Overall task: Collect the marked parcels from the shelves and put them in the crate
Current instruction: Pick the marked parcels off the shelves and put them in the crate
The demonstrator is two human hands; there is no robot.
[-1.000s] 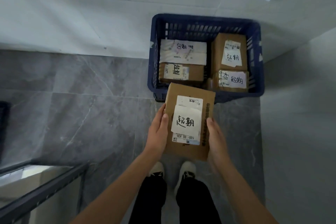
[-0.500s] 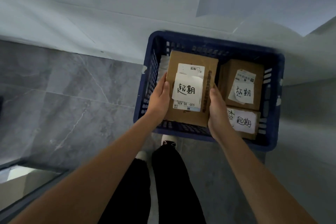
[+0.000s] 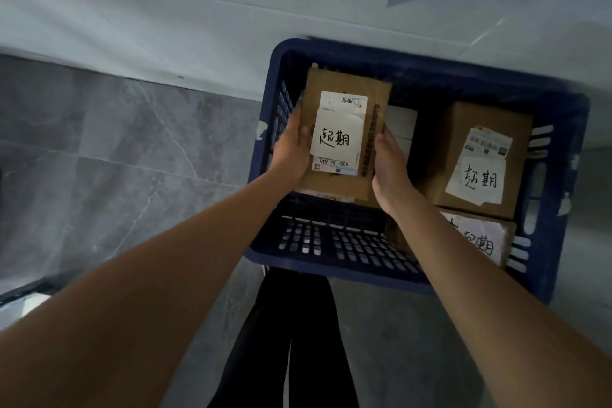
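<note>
Cardboard between your palms: your left hand [image 3: 291, 149] and right hand [image 3: 389, 166] clasp the marked parcel [image 3: 344, 136] by its long sides, fingers curled round the edges, label up so the mark reads. You have it inside the blue crate [image 3: 334, 238], over the left half, probably because two marked boxes [image 3: 480, 159] fill the right.

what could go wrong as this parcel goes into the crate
1. The held parcel is coming down on the crate's left side, where other parcels already lie; it may land tilted or slide.
2. The left hand is close to the blue crate wall and might get pinched.
3. The loose handwritten note might peel off.
</note>
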